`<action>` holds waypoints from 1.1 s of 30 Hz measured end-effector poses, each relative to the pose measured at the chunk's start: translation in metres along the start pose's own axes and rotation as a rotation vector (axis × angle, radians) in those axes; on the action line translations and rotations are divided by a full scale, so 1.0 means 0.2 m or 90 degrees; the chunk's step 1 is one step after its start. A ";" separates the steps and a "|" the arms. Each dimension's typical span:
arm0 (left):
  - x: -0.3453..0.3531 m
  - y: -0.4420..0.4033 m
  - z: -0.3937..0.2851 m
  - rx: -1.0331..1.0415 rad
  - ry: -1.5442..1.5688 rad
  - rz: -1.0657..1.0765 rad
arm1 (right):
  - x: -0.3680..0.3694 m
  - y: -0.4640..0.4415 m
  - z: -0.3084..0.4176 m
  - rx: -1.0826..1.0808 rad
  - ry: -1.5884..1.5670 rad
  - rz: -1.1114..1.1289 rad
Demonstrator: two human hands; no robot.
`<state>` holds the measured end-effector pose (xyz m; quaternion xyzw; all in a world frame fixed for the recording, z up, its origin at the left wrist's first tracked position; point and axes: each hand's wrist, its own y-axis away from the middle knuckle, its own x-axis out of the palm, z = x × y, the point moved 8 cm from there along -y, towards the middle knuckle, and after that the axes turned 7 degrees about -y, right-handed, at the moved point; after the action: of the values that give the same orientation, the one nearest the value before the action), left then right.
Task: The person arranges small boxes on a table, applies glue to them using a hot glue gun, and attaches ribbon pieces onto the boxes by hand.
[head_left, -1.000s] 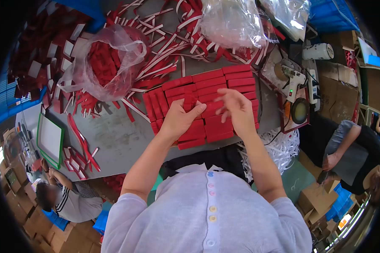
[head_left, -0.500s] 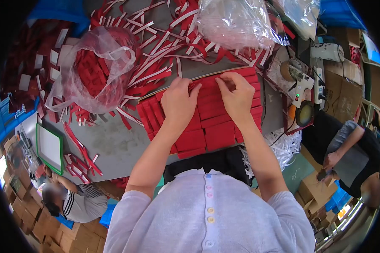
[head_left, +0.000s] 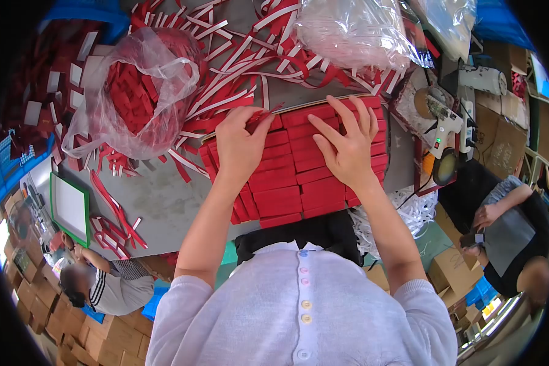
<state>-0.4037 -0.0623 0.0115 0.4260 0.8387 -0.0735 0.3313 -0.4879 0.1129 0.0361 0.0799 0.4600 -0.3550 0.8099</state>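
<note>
Rows of folded red ribbon pieces (head_left: 277, 201) fill a shallow cardboard box (head_left: 208, 136) in front of me. My left hand (head_left: 238, 139) is at the box's far left part, thumb and fingers pinched around a small red ribbon piece (head_left: 261, 115). Part of that piece is hidden by the fingers. Over the right half of the rows lies my right hand (head_left: 352, 149), fingers spread, the tips touching or just above the red pieces; it holds nothing.
A clear plastic bag (head_left: 183, 91) of red pieces stands left. Loose red-and-white ribbons (head_left: 244, 55) cover the table's back. Clear plastic wrapping (head_left: 354, 30) lies behind the box. A glue gun (head_left: 445, 131) is on the right. People sit at both sides.
My left hand has moved slightly left and now pinches a red piece. My right hand has gone from a pinch to spread fingers. The view has shifted slightly.
</note>
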 end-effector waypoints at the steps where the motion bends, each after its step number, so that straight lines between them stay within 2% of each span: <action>1: 0.01 0.00 -0.02 0.037 0.005 0.004 | 0.01 0.00 0.00 0.010 0.016 0.019; 20: 0.02 0.03 0.00 0.016 0.034 0.007 | 0.01 -0.04 -0.07 -0.022 -0.003 0.050; 23: 0.02 0.05 -0.06 0.068 0.057 0.009 | -0.04 -0.05 -0.01 -0.036 0.006 0.028; 25: 0.02 0.08 -0.11 0.090 0.055 0.030 | -0.06 -0.03 -0.05 0.107 -0.251 -0.021; 26: 0.04 0.10 -0.14 0.109 0.054 0.057 | -0.01 0.01 -0.11 0.293 -0.567 -0.080; 27: 0.04 0.13 -0.14 0.108 0.053 0.058 | -0.03 0.00 -0.07 0.294 -0.568 -0.079; 29: 0.07 0.16 -0.19 0.185 -0.018 0.094 | 0.08 0.02 0.00 0.539 -0.811 0.122; 31: 0.08 0.18 -0.20 0.224 -0.006 0.074 | 0.10 0.04 0.00 0.518 -0.828 0.117; 33: 0.11 0.17 -0.12 0.092 0.193 0.127 | 0.07 0.04 -0.05 0.469 -0.850 0.028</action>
<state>-0.3996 -0.0166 0.0217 0.5358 0.8251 -0.0359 0.1756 -0.4849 0.1162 0.0189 0.1222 -0.2774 -0.4422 0.8441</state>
